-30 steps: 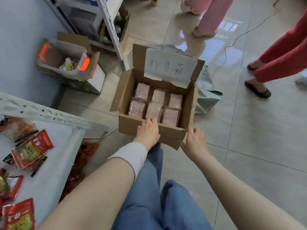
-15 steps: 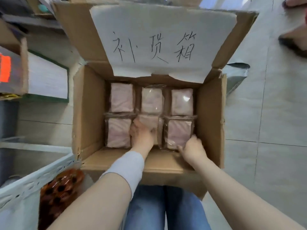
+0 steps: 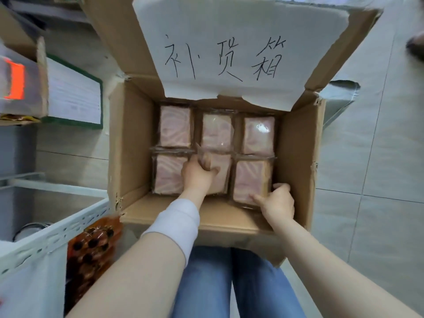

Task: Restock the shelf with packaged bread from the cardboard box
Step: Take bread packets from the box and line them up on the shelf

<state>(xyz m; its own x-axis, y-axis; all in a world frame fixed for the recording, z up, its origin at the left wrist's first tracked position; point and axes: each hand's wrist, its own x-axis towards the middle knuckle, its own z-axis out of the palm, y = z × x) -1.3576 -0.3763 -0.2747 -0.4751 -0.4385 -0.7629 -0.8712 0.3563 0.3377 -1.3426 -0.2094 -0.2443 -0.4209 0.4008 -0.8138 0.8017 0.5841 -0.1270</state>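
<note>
An open cardboard box (image 3: 128, 143) sits on the floor in front of my knees, with a handwritten paper sheet (image 3: 229, 49) taped to its raised back flap. Inside lie several clear-wrapped pinkish bread packs in two rows. My left hand (image 3: 197, 177) is closed on the near middle bread pack (image 3: 221, 173), whose far edge tilts up. My right hand (image 3: 278, 203) grips the near edge of the near right bread pack (image 3: 251, 180). The far row of packs (image 3: 175, 126) lies flat and untouched.
A white metal shelf edge (image 3: 52, 235) runs along the lower left, with a bag of dark snacks (image 3: 91, 249) hanging beside it. Another carton (image 3: 25, 79) with an orange patch stands at the left. Grey tiled floor (image 3: 367, 168) spreads to the right.
I have leaned in from the box's front rim. Both hands have gone inside the box and taken hold of two near-row bread packs; the middle pack has begun tilting up.
</note>
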